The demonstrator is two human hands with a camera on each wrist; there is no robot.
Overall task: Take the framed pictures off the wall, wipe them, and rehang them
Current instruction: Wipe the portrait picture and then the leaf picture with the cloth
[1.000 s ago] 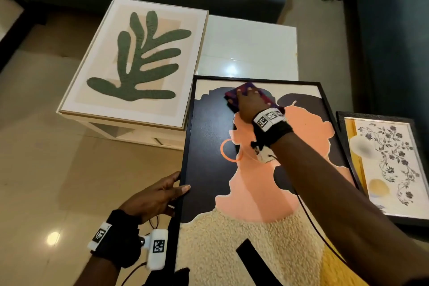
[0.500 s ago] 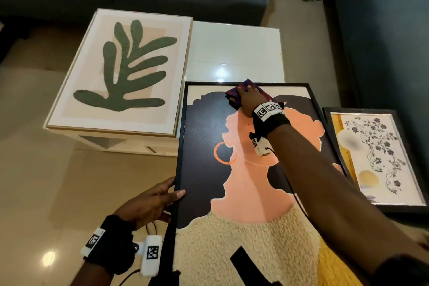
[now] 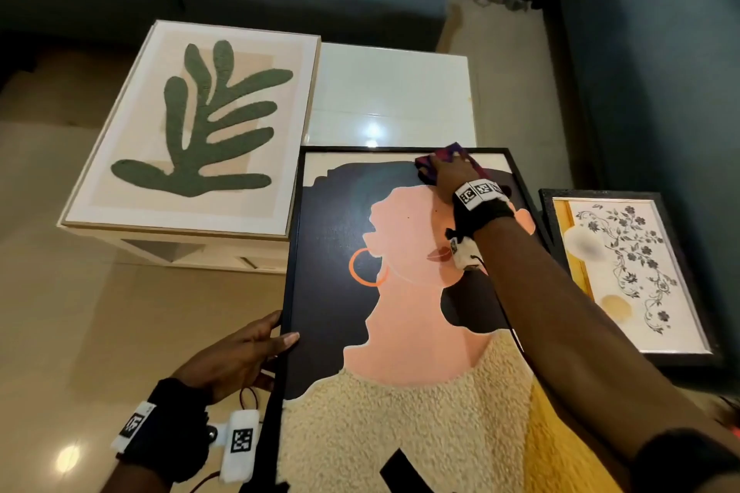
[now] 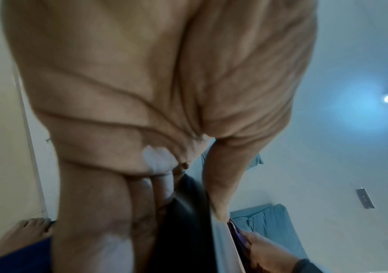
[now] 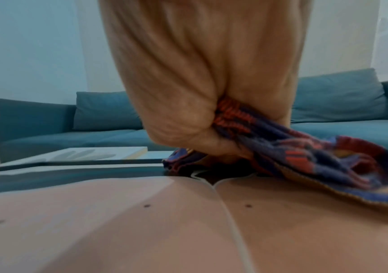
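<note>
We're mid-wipe on the portrait picture (image 3: pixel 400 292), so the wipe step is in hand; rehang not started. Our right hand (image 3: pixel 448 176) has fingers bunched round the patterned cloth (image 3: pixel 452 154), pressing it on the glazing at the far top edge. Our left hand (image 3: pixel 236 356) grips the black frame's left rail, thumb on the front, fingers curled behind. The picture rests tilted, its top leaning on the white table (image 3: pixel 392 92). Next move, we reckon: sweep the cloth down over the unwiped lower area, keeping the left grip firm so the frame doesn't slide. The glazing is smooth and glossy, the cloth soft woven. The leaf print (image 3: pixel 200 120) lies flat on the table; the floral picture (image 3: pixel 628 276) sits to the right.
</note>
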